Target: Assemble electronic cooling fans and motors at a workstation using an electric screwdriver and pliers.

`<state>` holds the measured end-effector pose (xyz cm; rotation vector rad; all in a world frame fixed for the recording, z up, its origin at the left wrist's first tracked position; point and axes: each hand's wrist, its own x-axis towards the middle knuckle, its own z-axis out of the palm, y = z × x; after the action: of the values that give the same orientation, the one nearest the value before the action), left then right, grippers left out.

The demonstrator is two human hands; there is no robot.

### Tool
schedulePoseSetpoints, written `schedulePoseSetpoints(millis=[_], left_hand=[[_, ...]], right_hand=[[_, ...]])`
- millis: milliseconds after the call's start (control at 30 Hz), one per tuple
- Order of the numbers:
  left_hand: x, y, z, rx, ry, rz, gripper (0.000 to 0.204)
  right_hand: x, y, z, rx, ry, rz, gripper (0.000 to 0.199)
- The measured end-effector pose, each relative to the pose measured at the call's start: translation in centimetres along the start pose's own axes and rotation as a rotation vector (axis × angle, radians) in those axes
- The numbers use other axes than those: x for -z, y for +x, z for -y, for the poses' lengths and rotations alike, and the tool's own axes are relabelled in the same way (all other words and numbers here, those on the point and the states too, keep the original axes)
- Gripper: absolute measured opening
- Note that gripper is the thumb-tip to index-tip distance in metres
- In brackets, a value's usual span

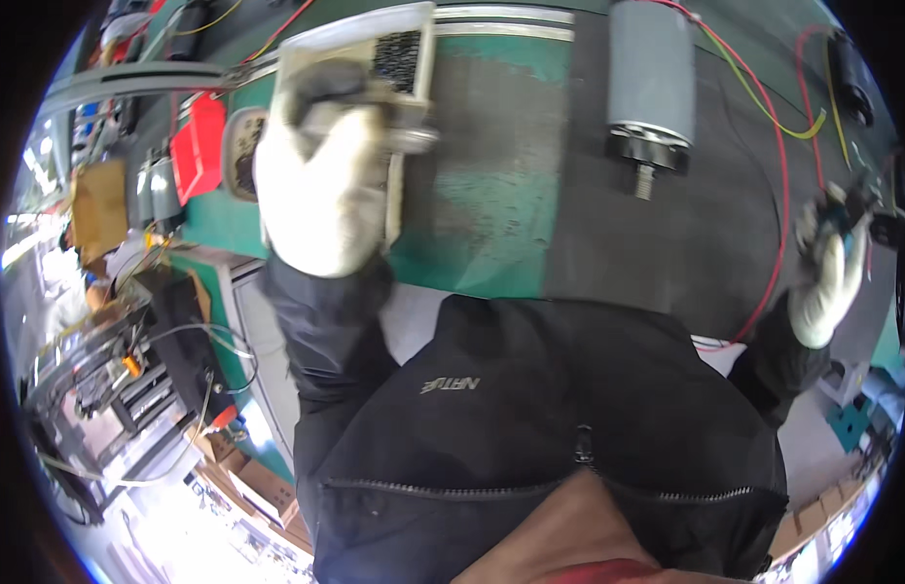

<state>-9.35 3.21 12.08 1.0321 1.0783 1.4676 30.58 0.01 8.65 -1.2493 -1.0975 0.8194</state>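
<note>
My left hand (321, 190), in a white glove and blurred by motion, is over a white bin (360, 24). Small black parts (398, 60) fill one compartment of it. A shiny rounded metal piece (411, 138) shows at the fingertips, with a dark rounded shape beside it; the fingers look closed, but their hold is smeared. At the far right, my gloved right hand (830, 282) closes around a dark object with a bluish part (834, 222), its kind unclear. Between the hands, a grey cylindrical motor (651, 83) lies on the dark mat, its threaded shaft pointing toward me.
Red and yellow-green wires (778, 117) run from the motor across the mat. Left of the bin are a red bin (198, 148) and a small tray (243, 154) of dark parts. A metal rail (506, 21) lies along the back. Another dark motor (850, 78) stands far right.
</note>
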Motion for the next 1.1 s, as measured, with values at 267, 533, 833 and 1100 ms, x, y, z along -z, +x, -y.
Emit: schedulePoseSetpoints(millis=[267,533,833,1100], left_hand=[[-8.9,0.1,5.4,0.302,-0.582,0.432,0.034],[-8.3,-1.3,7.3,0.443,-0.702,0.4,0.033],[-8.4,-1.7,8.2,0.411,-0.862,0.459,0.034],[-9.5,-1.1,3.9,0.415,-0.146,0.494,0.031]], right_hand=[[-4.4,0.4,3.4,0.014,0.018,0.26,0.042],[-4.0,-0.2,2.2,-0.098,-0.025,0.282,0.041],[-5.5,0.0,2.0,-0.101,-0.123,0.326,0.038],[-6.0,1.5,4.5,0.14,-0.38,0.781,0.045]])
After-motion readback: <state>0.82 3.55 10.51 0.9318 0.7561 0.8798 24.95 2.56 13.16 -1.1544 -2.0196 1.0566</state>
